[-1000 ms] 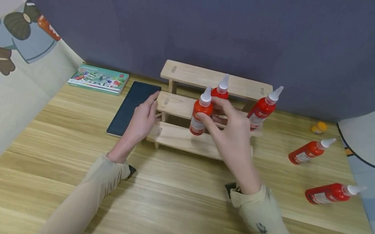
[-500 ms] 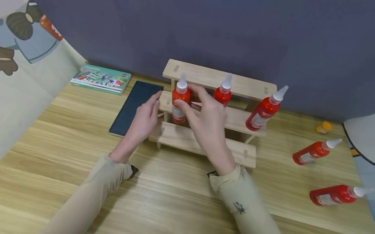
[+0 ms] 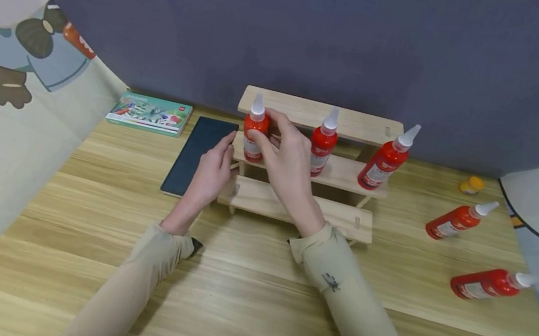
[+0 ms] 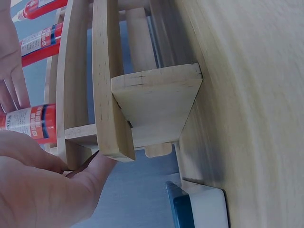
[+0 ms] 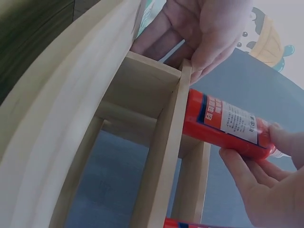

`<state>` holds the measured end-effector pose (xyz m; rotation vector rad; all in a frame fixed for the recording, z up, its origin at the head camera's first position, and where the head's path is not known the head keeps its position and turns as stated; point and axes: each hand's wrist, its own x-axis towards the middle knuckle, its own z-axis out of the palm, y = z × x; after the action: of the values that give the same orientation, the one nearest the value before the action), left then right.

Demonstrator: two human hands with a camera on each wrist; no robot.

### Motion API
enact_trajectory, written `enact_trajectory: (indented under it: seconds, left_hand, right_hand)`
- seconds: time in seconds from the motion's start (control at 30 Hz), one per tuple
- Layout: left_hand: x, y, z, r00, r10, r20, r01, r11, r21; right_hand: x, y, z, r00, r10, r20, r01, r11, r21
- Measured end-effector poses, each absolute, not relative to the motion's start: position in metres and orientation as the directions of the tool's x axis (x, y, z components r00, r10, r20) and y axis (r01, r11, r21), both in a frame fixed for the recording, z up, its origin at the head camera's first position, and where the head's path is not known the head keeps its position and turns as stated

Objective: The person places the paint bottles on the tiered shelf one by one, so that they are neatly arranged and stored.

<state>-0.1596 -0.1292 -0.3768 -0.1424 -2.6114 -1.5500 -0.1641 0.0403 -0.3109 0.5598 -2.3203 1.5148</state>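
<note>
Here, of five red bottles (image 3: 318, 161), three on one rack (image 3: 260, 194), pinches leftmost one (image 3: 252, 148) in right hand (image 3: 288, 156), just beside rack-gripping left hand (image 3: 211, 169).

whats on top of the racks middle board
The middle red bottle and right red bottle stand on the middle board; the right hand holds the left red bottle at the board's left end. The stretch behind that hand is hidden.

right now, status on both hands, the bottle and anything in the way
Left hand gripping rack; right hand pinching leftmost bottle, upright on middle shelf; next bottle close by right hand, no blockage seen.
</note>
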Motion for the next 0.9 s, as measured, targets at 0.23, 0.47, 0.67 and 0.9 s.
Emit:
enact_trajectory:
  seconds: [0.23, 0.47, 0.67, 0.9]
  left_hand:
    - [-0.1601, -0.1273, -0.3765, -0.990, 0.035, 0.135, 0.135, 0.466, 0.875]
    - [-0.1605, -0.1260, -0.3766, -0.990, 0.033, 0.137, 0.136, 0.472, 0.871]
    - [-0.1591, -0.1270, -0.3755, -0.990, 0.038, 0.137, 0.139, 0.469, 0.872]
    - [-0.1594, -0.1294, -0.3762, -0.991, 0.034, 0.128, 0.129, 0.463, 0.877]
  right_hand:
    - [-0.1675, 0.0349, -0.3117, -0.876, -0.140, 0.462, -0.478, 0.378, -0.793]
    - [-0.1697, 0.0327, -0.3136, -0.873, -0.137, 0.468, -0.481, 0.395, -0.782]
    - [-0.1711, 0.0335, -0.3132, -0.875, -0.161, 0.456, -0.479, 0.425, -0.768]
    - [-0.1702, 0.0346, -0.3137, -0.874, -0.201, 0.442, -0.484, 0.425, -0.765]
